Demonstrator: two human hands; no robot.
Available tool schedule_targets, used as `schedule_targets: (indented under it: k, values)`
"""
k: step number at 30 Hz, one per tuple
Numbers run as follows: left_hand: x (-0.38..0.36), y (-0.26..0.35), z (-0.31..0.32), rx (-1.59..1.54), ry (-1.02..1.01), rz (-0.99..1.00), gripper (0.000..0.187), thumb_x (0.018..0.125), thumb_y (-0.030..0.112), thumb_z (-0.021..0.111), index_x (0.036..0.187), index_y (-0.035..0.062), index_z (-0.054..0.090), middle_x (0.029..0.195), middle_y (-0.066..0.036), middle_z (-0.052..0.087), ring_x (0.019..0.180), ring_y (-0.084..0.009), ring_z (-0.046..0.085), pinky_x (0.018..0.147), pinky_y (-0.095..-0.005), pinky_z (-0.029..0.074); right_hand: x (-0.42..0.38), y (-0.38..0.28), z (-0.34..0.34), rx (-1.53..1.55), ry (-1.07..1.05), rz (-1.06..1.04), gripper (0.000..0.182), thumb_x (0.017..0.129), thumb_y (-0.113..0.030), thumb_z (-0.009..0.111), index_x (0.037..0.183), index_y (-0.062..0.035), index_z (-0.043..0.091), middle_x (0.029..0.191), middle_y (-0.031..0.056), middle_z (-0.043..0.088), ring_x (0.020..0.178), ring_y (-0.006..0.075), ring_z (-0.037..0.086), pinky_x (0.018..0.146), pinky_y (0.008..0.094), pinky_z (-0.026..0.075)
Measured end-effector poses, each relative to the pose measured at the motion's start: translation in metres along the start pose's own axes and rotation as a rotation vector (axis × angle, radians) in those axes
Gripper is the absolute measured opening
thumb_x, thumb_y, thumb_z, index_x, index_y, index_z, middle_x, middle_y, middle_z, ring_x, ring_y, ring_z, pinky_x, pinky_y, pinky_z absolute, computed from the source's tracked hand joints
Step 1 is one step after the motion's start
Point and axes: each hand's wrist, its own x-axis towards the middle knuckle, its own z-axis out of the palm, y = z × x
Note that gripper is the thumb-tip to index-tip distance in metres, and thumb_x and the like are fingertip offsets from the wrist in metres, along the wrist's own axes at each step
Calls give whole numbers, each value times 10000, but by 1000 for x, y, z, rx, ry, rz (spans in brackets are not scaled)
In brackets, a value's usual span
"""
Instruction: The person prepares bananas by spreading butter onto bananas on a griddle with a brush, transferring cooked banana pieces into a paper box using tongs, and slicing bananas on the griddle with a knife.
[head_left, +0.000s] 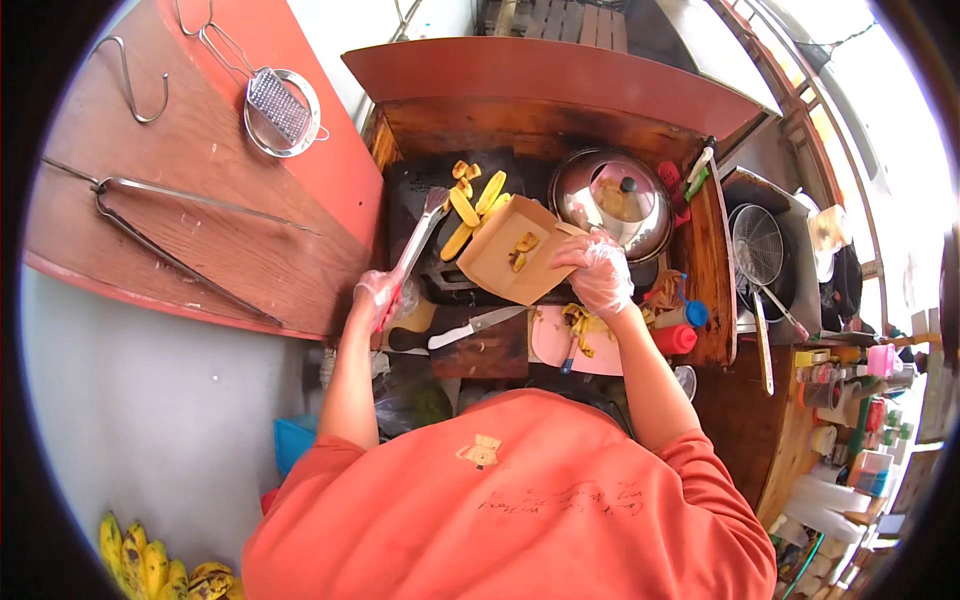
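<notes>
Open cardboard box (490,262), browned banana pieces (526,242) inside; metal tongs (416,238) near yellow bananas (463,207)

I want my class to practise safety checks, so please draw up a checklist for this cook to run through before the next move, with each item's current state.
1. Tongs in the left hand: ok, gripped.
2. Cardboard box open and supported: ok, the right hand holds it by one side.
3. All banana pieces in the box: not ok, several lie outside it on the dark cooking surface.
4. Knife out of both hands: ok, it lies on the dark cutting board.
5. Heat under the cooking surface: cannot tell, no flame shows.
</notes>
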Motion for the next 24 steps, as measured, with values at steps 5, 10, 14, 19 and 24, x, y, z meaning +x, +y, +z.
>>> schedule_targets:
  k: [5, 10, 14, 19, 24]
  values:
    - [-10, 3, 5, 13, 84, 91, 377, 952, 406, 658, 769, 86, 581, 566, -11, 523, 379, -122, 452, 328, -290, 334, -1, -5, -5, -12, 7, -2, 251, 642, 39, 663, 793, -157, 707, 895, 5, 714, 943, 240, 667, 887, 400, 482]
    - [-65, 36, 9, 426, 150, 140, 407, 929, 348, 689, 1223, 67, 696, 640, -70, 628, 489, -143, 533, 474, -326, 420, -11, 5, 5, -24, 15, -6, 251, 645, 35, 668, 798, -159, 709, 889, 4, 712, 951, 238, 661, 879, 390, 486]
    - [-116, 71, 29, 886, 145, 426, 501, 875, 406, 721, 1281, 117, 664, 828, -203, 674, 680, -290, 647, 680, -392, 515, -8, 4, 7, 29, 2, 34, 268, 616, 36, 671, 791, -161, 717, 892, 6, 719, 947, 240, 658, 885, 401, 467]
    - [-59, 68, 25, 844, 293, 396, 367, 962, 390, 626, 1159, 96, 724, 689, -166, 637, 558, -211, 584, 571, -402, 467, -11, 9, 9, 26, -3, 38, 282, 609, 46, 663, 796, -155, 725, 893, 17, 722, 938, 248, 664, 878, 403, 469]
    - [50, 48, 11, 366, 275, 160, 417, 978, 441, 601, 1050, 45, 714, 560, -41, 548, 401, -141, 490, 357, -337, 366, -15, 18, 12, 51, -20, 30, 274, 600, 43, 656, 783, -147, 731, 885, 33, 726, 930, 252, 668, 857, 404, 473]
